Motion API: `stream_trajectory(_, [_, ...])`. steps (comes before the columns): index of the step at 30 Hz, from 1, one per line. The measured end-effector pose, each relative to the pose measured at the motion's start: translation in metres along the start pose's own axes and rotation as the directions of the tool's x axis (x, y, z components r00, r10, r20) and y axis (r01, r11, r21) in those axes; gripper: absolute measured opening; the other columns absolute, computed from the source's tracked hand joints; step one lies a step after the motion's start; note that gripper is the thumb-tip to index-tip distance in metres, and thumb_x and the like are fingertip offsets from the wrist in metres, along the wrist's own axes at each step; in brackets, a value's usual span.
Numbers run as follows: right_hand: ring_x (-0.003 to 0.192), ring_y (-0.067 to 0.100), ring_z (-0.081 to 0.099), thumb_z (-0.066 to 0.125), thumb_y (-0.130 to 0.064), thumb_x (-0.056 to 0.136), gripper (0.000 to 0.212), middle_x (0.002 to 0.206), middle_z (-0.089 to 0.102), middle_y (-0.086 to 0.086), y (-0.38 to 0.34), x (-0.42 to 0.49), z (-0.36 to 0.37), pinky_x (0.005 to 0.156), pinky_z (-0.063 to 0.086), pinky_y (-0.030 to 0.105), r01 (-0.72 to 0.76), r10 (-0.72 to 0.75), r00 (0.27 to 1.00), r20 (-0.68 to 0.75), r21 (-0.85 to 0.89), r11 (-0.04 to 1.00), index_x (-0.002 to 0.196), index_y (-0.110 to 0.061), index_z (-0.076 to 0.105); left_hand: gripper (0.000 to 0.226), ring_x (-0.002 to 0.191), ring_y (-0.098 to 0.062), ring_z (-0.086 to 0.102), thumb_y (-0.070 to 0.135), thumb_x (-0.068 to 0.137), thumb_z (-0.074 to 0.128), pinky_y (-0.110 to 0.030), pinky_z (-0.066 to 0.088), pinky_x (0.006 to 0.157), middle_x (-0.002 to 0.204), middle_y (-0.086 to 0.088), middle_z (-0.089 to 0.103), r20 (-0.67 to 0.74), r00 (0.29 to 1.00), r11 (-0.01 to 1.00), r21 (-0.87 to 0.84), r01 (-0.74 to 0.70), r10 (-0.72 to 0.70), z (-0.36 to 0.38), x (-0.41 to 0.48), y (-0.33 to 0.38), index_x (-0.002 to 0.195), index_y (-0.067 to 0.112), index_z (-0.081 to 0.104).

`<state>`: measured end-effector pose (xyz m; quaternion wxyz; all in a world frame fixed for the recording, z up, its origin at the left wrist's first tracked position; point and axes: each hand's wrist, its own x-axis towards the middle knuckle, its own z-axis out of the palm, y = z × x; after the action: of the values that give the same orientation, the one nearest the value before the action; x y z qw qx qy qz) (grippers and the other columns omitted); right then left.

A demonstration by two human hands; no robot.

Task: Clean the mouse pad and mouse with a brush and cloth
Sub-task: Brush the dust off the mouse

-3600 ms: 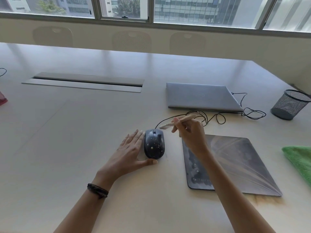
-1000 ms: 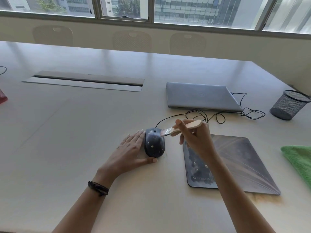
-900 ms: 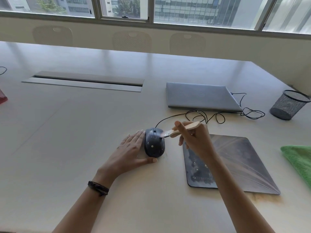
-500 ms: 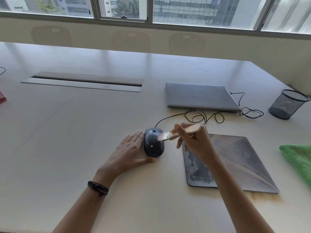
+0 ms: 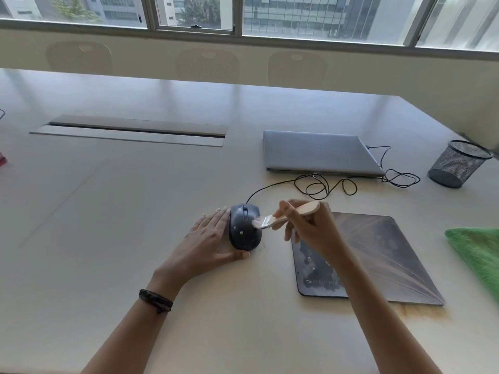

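Note:
A dark wired mouse (image 5: 243, 230) speckled with pale crumbs sits on the table left of a dark mouse pad (image 5: 378, 255), which also carries a few crumbs. My left hand (image 5: 208, 244) lies flat against the mouse's left side, thumb curled round its near end, bracing it. My right hand (image 5: 310, 228) grips a small wooden-handled brush (image 5: 286, 215); its bristles touch the mouse's right upper side. A green cloth (image 5: 480, 255) lies at the right edge.
A closed grey laptop (image 5: 318, 152) lies behind the pad, with the mouse cable (image 5: 324, 184) coiled in front of it. A black mesh pen cup (image 5: 456, 163) stands far right. A cable hatch (image 5: 135, 130) is set into the table at the left.
The brush has swept from the mouse's front edge down onto its right side, bristles now lower and nearer me. My left hand has stayed against the mouse.

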<state>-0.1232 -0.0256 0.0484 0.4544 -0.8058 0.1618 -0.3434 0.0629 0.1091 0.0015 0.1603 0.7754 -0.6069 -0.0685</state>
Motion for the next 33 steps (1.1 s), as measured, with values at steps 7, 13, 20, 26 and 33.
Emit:
stream_trajectory(7, [0.043, 0.020, 0.059, 0.047, -0.030, 0.092, 0.032, 0.062, 0.069, 0.008, -0.003, -0.001, 0.001, 0.037, 0.043, 0.020, -0.008, -0.001, 0.996, 0.087, 0.103, 0.995, 0.079, -0.010, 0.069, 0.113, 0.144, -0.006, 0.006, 0.086, 0.062, 0.031, -0.020, -0.005, 0.112, 0.158, 0.004, 0.010, 0.009, 1.000, 1.000, 0.000, 0.008, -0.008, 0.001, 0.000, 0.000, 0.149, 0.019, 0.007])
stream_trajectory(13, [0.043, 0.015, 0.057, 0.046, -0.032, 0.091, 0.034, 0.059, 0.067, 0.007, -0.004, -0.002, 0.001, 0.040, 0.043, 0.018, -0.057, 0.040, 0.975, 0.218, 0.070, 0.996, 0.074, -0.013, 0.068, 0.126, 0.145, -0.008, 0.008, 0.096, 0.051, 0.019, -0.021, -0.002, 0.113, 0.158, 0.003, 0.013, 0.005, 1.000, 1.000, 0.019, 0.019, -0.019, 0.000, 0.001, 0.002, 0.149, 0.018, 0.009])
stream_trajectory(20, [0.047, 0.017, 0.058, 0.047, -0.037, 0.090, 0.026, 0.063, 0.068, 0.002, -0.006, -0.003, 0.002, 0.045, 0.040, 0.015, -0.021, 0.020, 0.973, 0.231, 0.005, 1.000, 0.078, -0.026, 0.067, 0.119, 0.145, -0.007, 0.006, 0.090, 0.056, 0.023, -0.021, -0.004, 0.113, 0.158, 0.003, 0.010, 0.009, 1.000, 1.000, 0.002, 0.020, -0.020, 0.000, 0.002, 0.001, 0.149, 0.018, 0.007])
stream_trajectory(26, [0.047, 0.014, 0.057, 0.048, -0.035, 0.088, 0.027, 0.059, 0.065, 0.001, -0.004, -0.004, 0.009, 0.046, 0.042, 0.015, -0.027, 0.040, 0.957, 0.287, -0.051, 0.998, 0.077, -0.020, 0.068, 0.108, 0.145, -0.008, 0.007, 0.081, 0.069, 0.038, -0.021, -0.004, 0.113, 0.158, 0.001, 0.009, 0.008, 1.000, 1.000, 0.014, 0.013, -0.013, 0.000, 0.001, 0.002, 0.150, 0.016, 0.006])
stream_trajectory(33, [0.041, 0.010, 0.055, 0.052, -0.021, 0.092, 0.024, 0.055, 0.065, -0.002, 0.000, 0.000, -0.003, 0.041, 0.041, 0.013, -0.029, 0.035, 0.992, 0.123, -0.048, 0.998, 0.075, -0.015, 0.068, 0.126, 0.145, -0.007, 0.006, 0.095, 0.051, 0.018, -0.019, -0.006, 0.111, 0.158, 0.002, 0.009, 0.017, 1.000, 1.000, 0.018, 0.008, -0.009, -0.001, 0.001, 0.000, 0.150, 0.017, 0.006])
